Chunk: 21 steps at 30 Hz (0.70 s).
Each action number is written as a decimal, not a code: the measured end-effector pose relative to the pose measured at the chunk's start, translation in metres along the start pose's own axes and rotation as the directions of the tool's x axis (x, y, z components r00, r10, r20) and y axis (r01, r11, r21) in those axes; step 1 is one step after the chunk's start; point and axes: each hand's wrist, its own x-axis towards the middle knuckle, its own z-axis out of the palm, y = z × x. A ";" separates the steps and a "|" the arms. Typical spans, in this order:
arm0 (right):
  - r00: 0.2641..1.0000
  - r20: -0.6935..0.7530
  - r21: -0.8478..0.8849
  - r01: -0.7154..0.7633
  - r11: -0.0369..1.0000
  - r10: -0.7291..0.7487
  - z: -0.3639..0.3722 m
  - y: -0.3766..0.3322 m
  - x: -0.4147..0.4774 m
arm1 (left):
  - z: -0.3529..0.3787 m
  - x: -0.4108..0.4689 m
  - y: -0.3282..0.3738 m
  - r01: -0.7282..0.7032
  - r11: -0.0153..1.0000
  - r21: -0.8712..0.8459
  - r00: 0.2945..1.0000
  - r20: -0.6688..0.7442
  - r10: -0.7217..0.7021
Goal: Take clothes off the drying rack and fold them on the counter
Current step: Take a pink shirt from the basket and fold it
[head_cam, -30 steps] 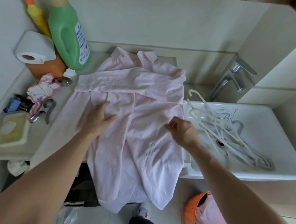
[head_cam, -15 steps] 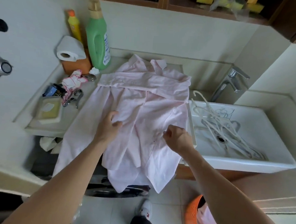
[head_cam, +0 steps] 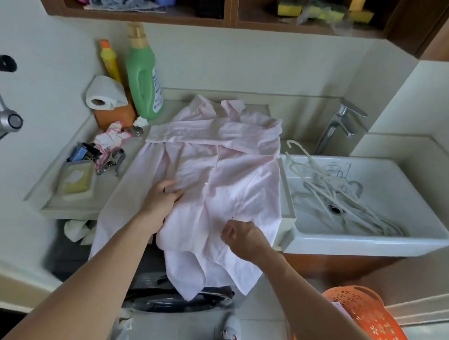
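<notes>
One pink shirt [head_cam: 226,170], thin creased fabric, spread on pale counter [head_cam: 108,183] at frame centre, hem hung over front edge. Fold bunched in curled fingers of left hand [head_cam: 161,202]; lower front pinched by right hand [head_cam: 244,237]. Two plastic bottles at upper left: green bottle [head_cam: 143,79], yellow bottle [head_cam: 110,61]. One paper roll [head_cam: 103,95]. White hangers [head_cam: 331,188] heaped in white sink [head_cam: 372,244], count unclear. One orange perforated basket [head_cam: 367,320] at lower right.

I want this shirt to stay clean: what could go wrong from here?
The pink shirt hangs partly off the counter front, so it may slide to the floor. Its shoulder lies near the green bottle; a hard tug could topple that.
</notes>
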 end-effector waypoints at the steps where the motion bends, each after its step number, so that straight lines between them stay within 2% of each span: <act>1: 0.999 0.043 0.029 0.008 1.000 -0.010 0.003 -0.004 -0.003 | -0.001 -0.002 0.006 -0.012 1.000 0.027 1.000 0.019 0.011; 4: 0.996 0.039 0.180 0.067 0.981 -0.076 0.010 -0.022 -0.006 | -0.004 -0.003 0.027 -0.035 0.993 0.110 0.999 0.034 0.032; 6: 0.996 0.035 0.258 0.074 0.963 -0.086 0.013 -0.037 0.000 | -0.005 -0.006 0.036 0.018 0.999 -0.045 0.996 0.089 -0.014; 8: 0.995 -0.020 0.335 0.099 0.937 -0.098 0.015 -0.057 0.005 | -0.001 -0.014 0.040 0.114 0.956 -0.271 0.974 0.221 -0.054; 9: 0.993 -0.060 0.413 0.120 0.903 -0.105 0.014 -0.065 0.008 | 0.001 -0.017 0.041 0.140 0.938 -0.319 0.963 0.265 -0.053; 11: 0.982 -0.176 0.559 0.159 0.814 -0.071 0.004 -0.073 0.011 | 0.002 -0.022 0.037 0.098 0.954 -0.284 0.954 0.300 -0.009; 14: 0.958 -0.284 0.652 0.172 0.738 0.028 -0.025 -0.074 0.013 | -0.006 -0.035 0.029 -0.088 0.980 -0.181 0.931 0.334 0.145; 17: 0.971 -0.220 0.733 0.104 0.672 0.090 -0.046 -0.079 0.018 | -0.004 -0.048 0.020 -0.215 0.972 -0.091 0.904 0.359 0.233; 19: 0.981 -0.156 0.778 0.051 0.627 0.114 -0.055 -0.085 0.019 | 0.002 -0.051 0.019 -0.273 0.962 0.015 0.933 0.249 0.261; 21: 0.985 -0.156 0.798 0.079 0.597 0.078 -0.066 -0.088 0.018 | 0.003 -0.050 0.021 -0.294 0.950 0.102 0.949 0.153 0.277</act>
